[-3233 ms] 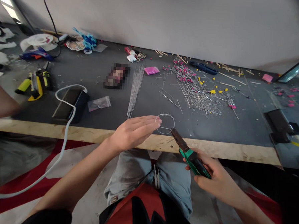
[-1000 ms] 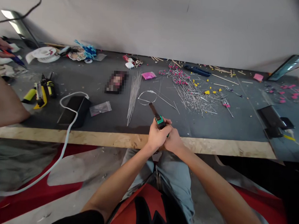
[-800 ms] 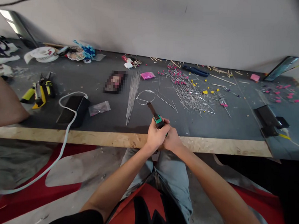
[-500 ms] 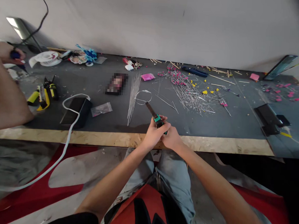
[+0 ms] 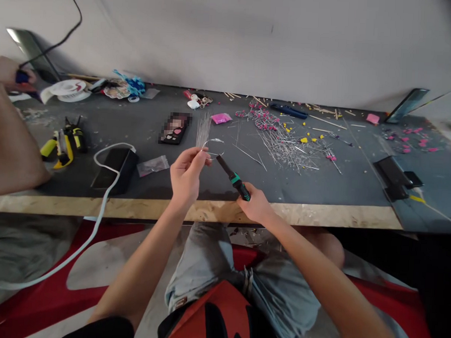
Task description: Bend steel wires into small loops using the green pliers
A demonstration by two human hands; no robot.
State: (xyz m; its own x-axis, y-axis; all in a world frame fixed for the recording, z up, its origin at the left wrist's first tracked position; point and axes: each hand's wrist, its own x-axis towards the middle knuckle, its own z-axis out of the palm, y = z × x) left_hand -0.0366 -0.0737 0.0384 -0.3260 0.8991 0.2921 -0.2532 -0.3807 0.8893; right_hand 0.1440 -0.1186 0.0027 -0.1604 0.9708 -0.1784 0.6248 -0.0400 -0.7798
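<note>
Grey felt covered the workbench [image 5: 323, 186], edged at the front by a bare chipboard strip. Above its front edge, near the middle, the left hand [image 5: 186, 174] pinched a thin wire ring [image 5: 212, 149] between fingertips. The right hand [image 5: 256, 205] gripped the green-and-black handles of the pliers [image 5: 233, 177], whose dark nose met the ring's near side. A bundle of straight wires [image 5: 202, 128] lay just behind. Loose pins with pink heads [image 5: 283, 142] spread toward the back right. No lettering could be read anywhere. At the left edge, another person's arm [image 5: 7, 147] rested.
</note>
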